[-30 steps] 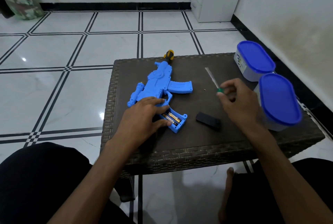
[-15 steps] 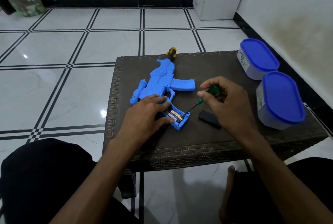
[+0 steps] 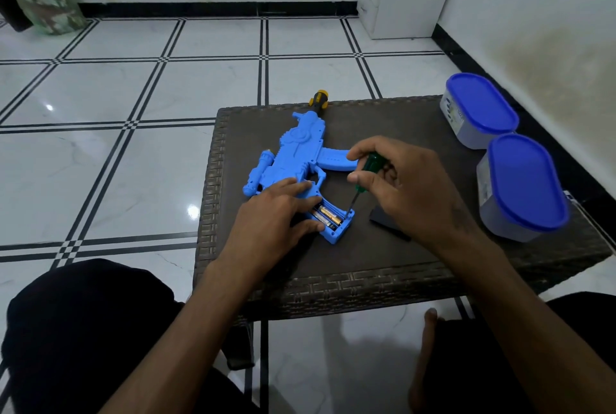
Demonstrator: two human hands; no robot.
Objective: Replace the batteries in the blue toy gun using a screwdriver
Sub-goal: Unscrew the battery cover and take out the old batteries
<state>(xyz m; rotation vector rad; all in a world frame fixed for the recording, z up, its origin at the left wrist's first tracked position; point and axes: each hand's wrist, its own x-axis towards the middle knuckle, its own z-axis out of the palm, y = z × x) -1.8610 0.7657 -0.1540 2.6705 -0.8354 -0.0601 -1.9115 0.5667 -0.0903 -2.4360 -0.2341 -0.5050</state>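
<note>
The blue toy gun (image 3: 296,157) lies flat on the dark woven table (image 3: 333,280), its grip pointing toward me. The battery compartment in the grip is uncovered and shows batteries (image 3: 326,214) inside. My left hand (image 3: 276,217) presses down on the grip, fingers spread. My right hand (image 3: 403,187) grips a green-handled screwdriver (image 3: 366,173), tilted, with its tip at the right edge of the compartment. A black cover (image 3: 383,218) lies on the table right of the grip, partly hidden under my right hand.
Two clear containers with blue lids (image 3: 480,110) (image 3: 523,187) stand at the table's right side. A yellow-and-black screwdriver handle (image 3: 318,102) pokes out behind the gun at the far edge. My knees flank the near edge; white tiled floor lies all around.
My right hand turned the green screwdriver over from pointing up, swung left and lowered its tip to the battery compartment. My left hand stayed on the gun's grip.
</note>
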